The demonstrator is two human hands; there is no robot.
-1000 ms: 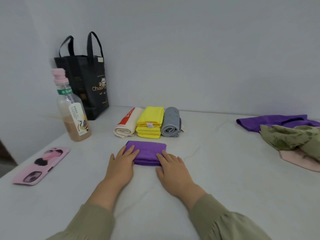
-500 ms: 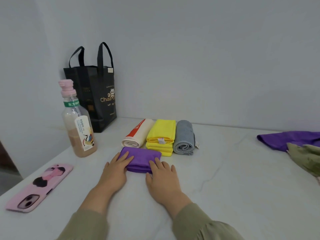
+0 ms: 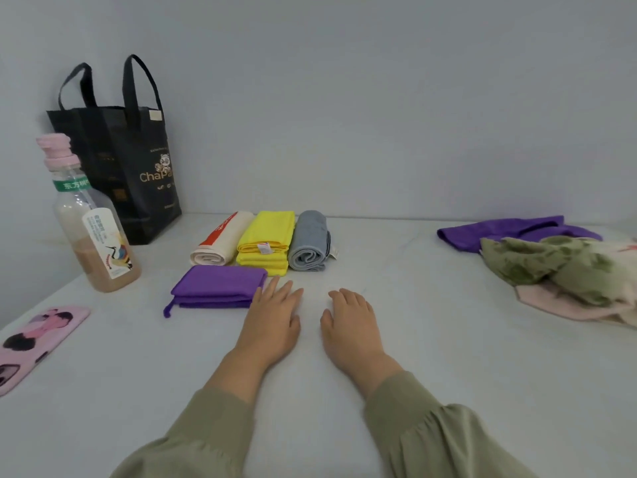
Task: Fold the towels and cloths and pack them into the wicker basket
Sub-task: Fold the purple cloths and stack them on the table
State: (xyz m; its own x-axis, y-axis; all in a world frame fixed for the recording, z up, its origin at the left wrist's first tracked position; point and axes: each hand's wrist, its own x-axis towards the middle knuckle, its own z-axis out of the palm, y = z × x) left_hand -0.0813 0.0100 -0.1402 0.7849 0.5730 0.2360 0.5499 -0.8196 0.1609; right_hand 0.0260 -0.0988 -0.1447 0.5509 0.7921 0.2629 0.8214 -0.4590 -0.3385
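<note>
A folded purple cloth (image 3: 217, 286) lies flat on the white table (image 3: 431, 357), in front of a row of three folded pieces: a white-and-red towel (image 3: 220, 243), a yellow cloth (image 3: 265, 241) and a grey rolled towel (image 3: 310, 241). My left hand (image 3: 272, 322) rests flat on the table, its fingertips at the purple cloth's right edge. Just to the right, my right hand (image 3: 351, 327) lies on the bare table with fingers loosely curved, holding nothing. No wicker basket is in view.
Unfolded cloths lie in a heap at the right: purple (image 3: 510, 231), green patterned (image 3: 558, 267), pink (image 3: 565, 305). A black tote bag (image 3: 131, 167) stands at the back left, a drink bottle (image 3: 93, 229) before it, a pink phone (image 3: 31, 343) at the left edge.
Both hands have come off the purple cloth and shifted right. The cloth now lies to the left of my hands, released, and the camera view has swung.
</note>
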